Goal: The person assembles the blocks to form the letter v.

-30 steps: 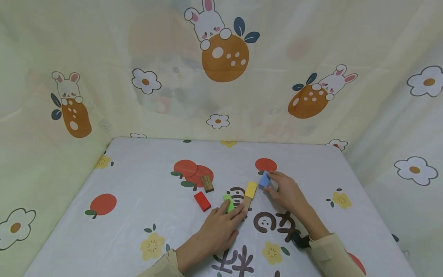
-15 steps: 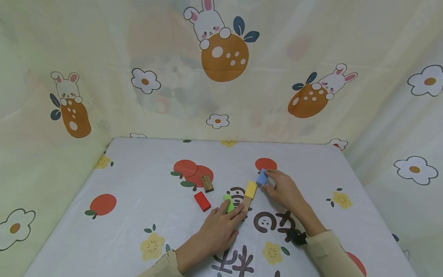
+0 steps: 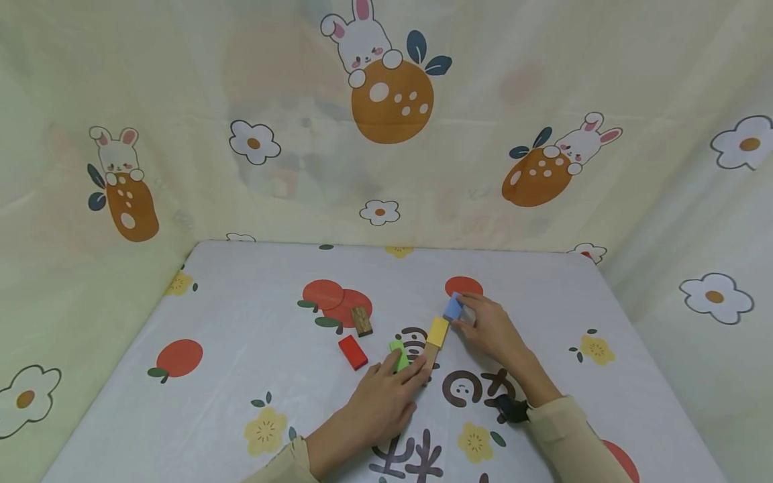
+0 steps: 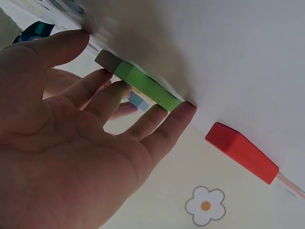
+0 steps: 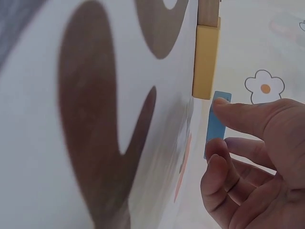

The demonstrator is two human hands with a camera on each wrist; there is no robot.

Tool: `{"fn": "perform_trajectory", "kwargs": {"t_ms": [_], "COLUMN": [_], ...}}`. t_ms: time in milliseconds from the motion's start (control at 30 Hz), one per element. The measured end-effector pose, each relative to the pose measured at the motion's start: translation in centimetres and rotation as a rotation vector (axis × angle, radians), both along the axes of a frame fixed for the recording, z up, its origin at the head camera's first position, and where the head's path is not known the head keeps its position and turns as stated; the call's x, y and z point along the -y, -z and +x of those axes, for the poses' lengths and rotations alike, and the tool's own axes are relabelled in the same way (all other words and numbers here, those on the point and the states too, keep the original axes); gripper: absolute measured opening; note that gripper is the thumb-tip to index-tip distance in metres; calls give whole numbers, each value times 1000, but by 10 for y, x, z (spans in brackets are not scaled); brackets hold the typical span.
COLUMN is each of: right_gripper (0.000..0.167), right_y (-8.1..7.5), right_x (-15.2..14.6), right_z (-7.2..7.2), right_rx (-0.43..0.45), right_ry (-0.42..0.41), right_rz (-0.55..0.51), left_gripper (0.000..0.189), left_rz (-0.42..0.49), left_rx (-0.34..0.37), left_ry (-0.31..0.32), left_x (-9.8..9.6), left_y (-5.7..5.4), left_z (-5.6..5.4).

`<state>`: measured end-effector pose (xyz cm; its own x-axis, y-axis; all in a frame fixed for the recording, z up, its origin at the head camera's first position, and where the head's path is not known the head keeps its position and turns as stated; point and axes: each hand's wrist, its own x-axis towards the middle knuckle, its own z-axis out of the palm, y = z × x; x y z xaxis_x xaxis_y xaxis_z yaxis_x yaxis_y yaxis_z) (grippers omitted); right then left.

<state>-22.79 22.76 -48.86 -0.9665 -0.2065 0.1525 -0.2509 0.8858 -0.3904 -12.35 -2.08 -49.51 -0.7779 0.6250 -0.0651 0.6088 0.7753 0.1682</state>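
Note:
My right hand [image 3: 465, 312] pinches a blue block [image 3: 453, 306] between thumb and curled fingers, on the cloth just beyond the far end of a yellow block [image 3: 438, 331]. The right wrist view shows the thumb on the blue block [image 5: 217, 125], a small gap from the yellow block [image 5: 206, 62]. A tan block [image 3: 430, 351] continues the yellow one toward me. My left hand [image 3: 403, 365] lies flat with straight fingers, whose tips touch a green block [image 3: 398, 354] and the tan block. In the left wrist view the fingertips [image 4: 183, 107] rest against the green block [image 4: 147, 87].
A red block [image 3: 353, 351] lies left of the green one, also seen as the red block [image 4: 240, 151]. A brown wooden block [image 3: 362, 320] sits behind it. The printed tablecloth [image 3: 241, 322] is walled by patterned curtains at the back and on both sides.
My right hand has slid the blue block to the left, closer to the far end of the yellow block. The left hand has stayed in place.

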Motion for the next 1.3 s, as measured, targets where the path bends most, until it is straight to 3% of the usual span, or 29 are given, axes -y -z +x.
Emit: {"fn": "perform_trajectory", "kwargs": {"t_ms": [433, 767, 1300], "right_gripper": [57, 57, 57], "right_y": [1, 0, 2], "right_x": [3, 5, 4], "right_z": [-5, -8, -12], "right_rx": [22, 43, 79], "right_ry": [-4, -17, -53], "right_rz": [-1, -21, -39], "left_gripper": [66, 66, 66], "left_rz": [-10, 1, -7], "left_rx": [25, -3, 10], "left_ry": [-10, -6, -12], "left_x": [-1, -1, -1], "left_y": [-1, -2, -3], "left_z": [0, 0, 1]}}
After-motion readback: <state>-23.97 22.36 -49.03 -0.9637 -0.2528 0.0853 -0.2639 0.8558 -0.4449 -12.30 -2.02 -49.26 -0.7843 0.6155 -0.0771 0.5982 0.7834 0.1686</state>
